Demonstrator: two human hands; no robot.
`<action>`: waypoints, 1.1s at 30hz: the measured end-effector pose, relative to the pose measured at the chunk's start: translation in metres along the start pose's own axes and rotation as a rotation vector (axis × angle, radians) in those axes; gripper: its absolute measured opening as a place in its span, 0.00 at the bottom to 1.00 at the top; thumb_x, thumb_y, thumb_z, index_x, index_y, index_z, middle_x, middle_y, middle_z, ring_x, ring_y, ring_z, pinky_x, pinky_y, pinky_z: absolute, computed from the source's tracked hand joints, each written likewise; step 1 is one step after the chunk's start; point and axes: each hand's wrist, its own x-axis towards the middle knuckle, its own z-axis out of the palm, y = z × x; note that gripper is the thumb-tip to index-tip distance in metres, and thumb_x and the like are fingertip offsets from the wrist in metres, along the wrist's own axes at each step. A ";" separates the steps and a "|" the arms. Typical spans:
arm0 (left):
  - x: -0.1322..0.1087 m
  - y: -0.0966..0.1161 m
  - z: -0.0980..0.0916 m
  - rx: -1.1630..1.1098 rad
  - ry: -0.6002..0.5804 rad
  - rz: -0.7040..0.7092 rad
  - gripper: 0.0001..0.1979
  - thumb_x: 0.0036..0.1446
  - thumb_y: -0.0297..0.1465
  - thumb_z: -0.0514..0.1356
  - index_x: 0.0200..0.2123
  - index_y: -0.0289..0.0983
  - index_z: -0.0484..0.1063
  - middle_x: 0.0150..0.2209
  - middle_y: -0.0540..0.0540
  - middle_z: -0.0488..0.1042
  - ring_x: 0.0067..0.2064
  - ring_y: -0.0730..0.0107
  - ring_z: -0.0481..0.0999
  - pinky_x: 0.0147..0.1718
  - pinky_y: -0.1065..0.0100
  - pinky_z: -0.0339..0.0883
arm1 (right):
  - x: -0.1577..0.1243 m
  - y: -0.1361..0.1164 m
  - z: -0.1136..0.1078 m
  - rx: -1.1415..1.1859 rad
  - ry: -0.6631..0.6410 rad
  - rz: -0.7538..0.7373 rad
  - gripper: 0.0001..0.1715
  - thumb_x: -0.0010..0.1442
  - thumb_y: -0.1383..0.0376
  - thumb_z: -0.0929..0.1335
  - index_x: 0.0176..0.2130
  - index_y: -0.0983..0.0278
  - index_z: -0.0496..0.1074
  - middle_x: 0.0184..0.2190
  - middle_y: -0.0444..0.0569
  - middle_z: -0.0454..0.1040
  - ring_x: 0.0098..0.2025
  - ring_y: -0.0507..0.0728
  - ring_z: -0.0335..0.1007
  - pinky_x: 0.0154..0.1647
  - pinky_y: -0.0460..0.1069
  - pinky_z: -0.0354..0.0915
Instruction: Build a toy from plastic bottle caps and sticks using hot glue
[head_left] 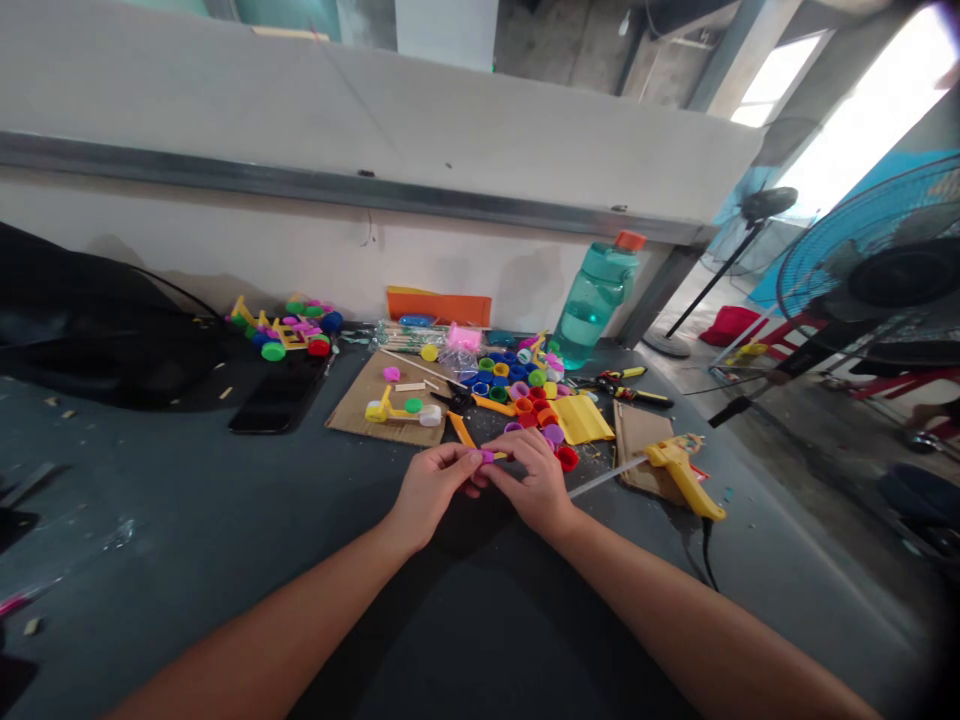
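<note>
My left hand (433,487) and my right hand (529,480) meet at the middle of the dark table (225,540), fingers pinched together. Between the fingertips sits a small purple bottle cap (487,456) with a thin yellow stick through it. Just beyond the hands lies a heap of coloured bottle caps (525,390), with a red cap (568,458) close to my right hand. A yellow glue gun (679,470) rests to the right, its glue stick pointing towards my right wrist.
A cardboard sheet (360,405) holds a small yellow cap toy (401,408). A black phone (276,400), a finished cap toy (289,330) and a black bag (90,330) lie left. A teal water bottle (596,300), pliers (626,385) and floor fans (885,270) are on the right.
</note>
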 end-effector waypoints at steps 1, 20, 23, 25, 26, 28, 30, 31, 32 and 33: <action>0.000 0.000 0.000 -0.017 0.004 0.001 0.12 0.52 0.37 0.61 0.28 0.32 0.74 0.24 0.47 0.73 0.27 0.73 0.72 0.25 0.72 0.67 | 0.000 0.000 0.000 0.001 0.001 0.001 0.08 0.55 0.63 0.69 0.38 0.59 0.74 0.33 0.48 0.74 0.38 0.57 0.68 0.40 0.53 0.64; 0.001 0.003 0.002 -0.127 0.116 0.016 0.12 0.51 0.36 0.61 0.36 0.34 0.72 0.29 0.46 0.72 0.32 0.70 0.72 0.24 0.72 0.68 | 0.001 0.001 -0.001 -0.067 0.081 0.086 0.08 0.56 0.64 0.68 0.38 0.59 0.73 0.35 0.48 0.74 0.38 0.57 0.67 0.41 0.53 0.64; 0.000 0.002 0.002 -0.077 0.130 0.040 0.11 0.51 0.38 0.60 0.30 0.35 0.70 0.26 0.49 0.70 0.27 0.73 0.70 0.23 0.72 0.67 | 0.001 0.002 0.000 -0.075 0.089 0.101 0.08 0.56 0.64 0.68 0.38 0.59 0.74 0.35 0.48 0.74 0.39 0.57 0.67 0.42 0.53 0.64; -0.001 0.000 0.002 -0.007 0.131 0.061 0.16 0.54 0.41 0.57 0.23 0.35 0.66 0.19 0.53 0.65 0.21 0.77 0.66 0.21 0.73 0.66 | 0.001 0.003 0.001 -0.084 0.096 0.108 0.08 0.56 0.63 0.68 0.39 0.59 0.74 0.34 0.48 0.74 0.38 0.57 0.67 0.41 0.53 0.64; -0.002 0.000 0.002 0.041 0.125 0.068 0.18 0.55 0.42 0.55 0.20 0.36 0.64 0.16 0.54 0.62 0.18 0.78 0.64 0.20 0.74 0.64 | 0.001 0.004 0.002 -0.088 0.098 0.112 0.08 0.56 0.63 0.68 0.39 0.59 0.74 0.34 0.48 0.73 0.37 0.56 0.67 0.40 0.52 0.64; -0.004 0.000 0.002 0.139 0.116 0.080 0.22 0.56 0.44 0.53 0.17 0.36 0.60 0.12 0.55 0.57 0.16 0.78 0.63 0.17 0.75 0.61 | 0.001 0.005 0.004 -0.093 0.100 0.115 0.08 0.56 0.63 0.68 0.39 0.60 0.73 0.33 0.48 0.73 0.37 0.56 0.66 0.38 0.51 0.64; -0.007 -0.001 0.003 0.200 0.108 0.097 0.21 0.57 0.44 0.52 0.18 0.37 0.60 0.13 0.56 0.57 0.15 0.77 0.64 0.16 0.75 0.59 | 0.002 0.006 0.006 -0.099 0.103 0.112 0.08 0.57 0.63 0.68 0.39 0.60 0.74 0.33 0.48 0.73 0.37 0.56 0.66 0.38 0.51 0.64; -0.007 -0.001 0.003 0.207 0.105 0.115 0.20 0.57 0.43 0.53 0.19 0.36 0.61 0.13 0.56 0.58 0.16 0.78 0.64 0.16 0.75 0.59 | 0.002 0.006 0.007 -0.104 0.104 0.109 0.08 0.57 0.63 0.68 0.39 0.60 0.74 0.33 0.48 0.73 0.38 0.56 0.66 0.38 0.51 0.64; -0.008 0.000 0.003 0.203 0.105 0.138 0.18 0.57 0.43 0.53 0.21 0.36 0.63 0.15 0.56 0.59 0.16 0.78 0.63 0.16 0.75 0.60 | 0.002 0.006 0.007 -0.111 0.107 0.103 0.08 0.57 0.63 0.68 0.39 0.61 0.74 0.34 0.48 0.73 0.38 0.56 0.66 0.39 0.51 0.64; -0.008 0.000 0.003 0.194 0.108 0.162 0.16 0.57 0.42 0.53 0.23 0.36 0.65 0.16 0.55 0.60 0.17 0.78 0.63 0.17 0.75 0.61 | 0.002 0.006 0.008 -0.118 0.107 0.096 0.08 0.57 0.63 0.68 0.39 0.61 0.73 0.34 0.48 0.73 0.38 0.56 0.66 0.40 0.51 0.64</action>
